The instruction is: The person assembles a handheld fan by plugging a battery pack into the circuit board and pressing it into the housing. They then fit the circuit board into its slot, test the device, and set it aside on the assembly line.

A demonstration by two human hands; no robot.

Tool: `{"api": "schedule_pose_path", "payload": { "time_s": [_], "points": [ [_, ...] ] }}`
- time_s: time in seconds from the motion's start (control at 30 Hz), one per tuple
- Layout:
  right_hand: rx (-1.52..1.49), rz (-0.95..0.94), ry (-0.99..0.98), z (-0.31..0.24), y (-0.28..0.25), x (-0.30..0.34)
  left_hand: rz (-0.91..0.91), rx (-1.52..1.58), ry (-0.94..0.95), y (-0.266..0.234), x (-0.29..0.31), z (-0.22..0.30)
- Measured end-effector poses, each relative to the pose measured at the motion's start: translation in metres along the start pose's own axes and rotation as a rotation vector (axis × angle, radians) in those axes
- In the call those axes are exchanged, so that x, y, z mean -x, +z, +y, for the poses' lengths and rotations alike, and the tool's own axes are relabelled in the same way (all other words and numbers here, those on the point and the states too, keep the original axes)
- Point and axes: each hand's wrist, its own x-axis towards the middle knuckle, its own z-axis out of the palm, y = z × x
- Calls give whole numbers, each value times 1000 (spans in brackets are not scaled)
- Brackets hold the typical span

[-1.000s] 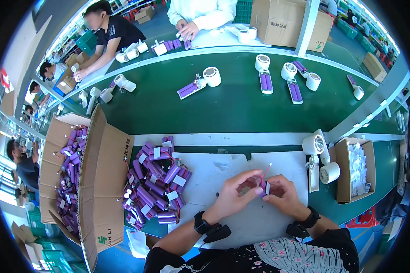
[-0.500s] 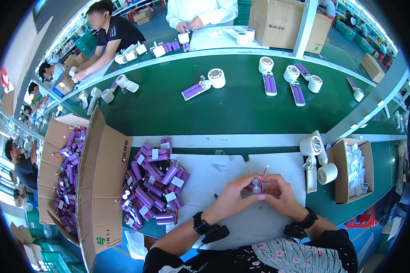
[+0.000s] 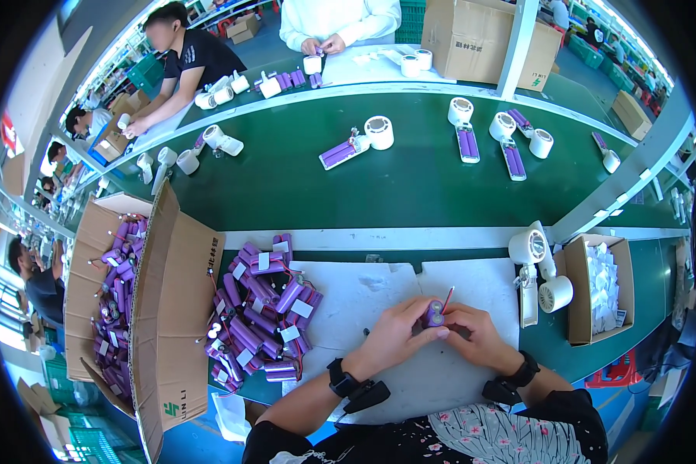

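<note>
Above the white work sheet (image 3: 356, 286), a purple battery pack (image 3: 433, 315) is held end-up, its round cell ends facing me and a red wire rising from it. My left hand (image 3: 398, 334) is closed on its left side, with thumb and fingers pinching it. At its right side, the fingers of my right hand (image 3: 475, 337) are closed on the pack near the wire; my fingers partly hide the pack. To the left of my hands lies a heap of purple battery packs (image 3: 267, 309) with white labels and thin wires.
A cardboard box (image 3: 182, 309) of battery packs stands at left. White handheld fan parts (image 3: 529, 282) and a small carton (image 3: 576, 298) of white packets sit at right. Beyond a pale rail (image 3: 363, 240), a green conveyor (image 3: 286, 185) carries opened fan bodies (image 3: 379, 133). Co-workers sit across it.
The battery pack has turned slightly in my hands, its cell ends showing from another angle. My right fingers have shifted. On the conveyor, the fan bodies have moved a little to the right.
</note>
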Motion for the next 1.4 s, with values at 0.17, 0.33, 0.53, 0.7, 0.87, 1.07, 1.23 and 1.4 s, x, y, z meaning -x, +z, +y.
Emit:
{"api": "schedule_pose_path", "payload": {
  "time_s": [0.17, 0.33, 0.53, 0.7, 0.87, 1.07, 1.23, 1.4],
  "points": [
    [40, -29, -31, 1, 0, -1, -31, -43, 20, -2, 0, 0],
    [81, -64, -73, 6, -1, 1, -46, -59, 49, -2, -1, 0],
    [67, -121, -51, 2, -3, 2, -67, -101, 87, -3, -1, 3],
    [96, -110, -118, 13, -1, 5, -95, -142, 76, -1, -1, 2],
    [156, -135, -113, 17, 0, 7, -115, -165, 95, 0, 0, -7],
    [190, -146, -155, 23, 3, 7, -107, -200, 122, 0, -1, -6],
    [198, -154, -145, 19, 3, 8, -90, -262, 161, 0, -1, -8],
    [215, -185, -175, 21, 2, 8, -80, -269, 168, 0, -2, -6]
  ]
}}
